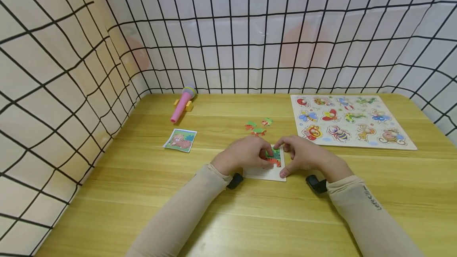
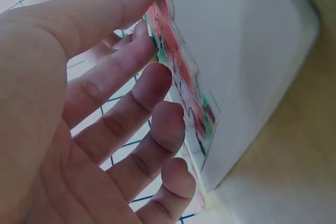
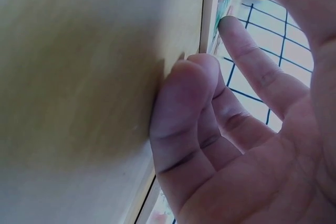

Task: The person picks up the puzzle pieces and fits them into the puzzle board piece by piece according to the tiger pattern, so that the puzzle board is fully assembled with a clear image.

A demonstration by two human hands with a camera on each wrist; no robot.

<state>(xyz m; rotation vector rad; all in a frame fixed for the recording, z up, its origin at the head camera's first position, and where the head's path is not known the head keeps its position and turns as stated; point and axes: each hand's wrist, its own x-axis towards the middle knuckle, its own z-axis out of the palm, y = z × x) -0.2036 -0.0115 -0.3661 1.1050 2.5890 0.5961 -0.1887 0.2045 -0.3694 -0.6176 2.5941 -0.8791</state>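
A small white puzzle board point(image 1: 262, 175) lies in front of me, with green and orange puzzle pieces point(image 1: 274, 161) set at its upper right. My left hand point(image 1: 244, 154) reaches over the board, thumb and index fingertips pinching at a puzzle piece; its other fingers curl loosely beside the board's edge in the left wrist view. At the board's right side, my right hand point(image 1: 307, 158) holds it, index fingertip at the top edge and thumb at the lower right corner. Its remaining fingers bend down against the table in the right wrist view. The left hand covers part of the board.
Several loose puzzle pieces point(image 1: 258, 131) lie just beyond the board. A picture card point(image 1: 180, 140) is at left, with a pink toy microphone point(image 1: 181, 107) on yellow blocks point(image 1: 189, 106) behind it. A large insect puzzle board point(image 1: 357, 120) lies at right. Black netting point(image 1: 228, 45) encloses the table.
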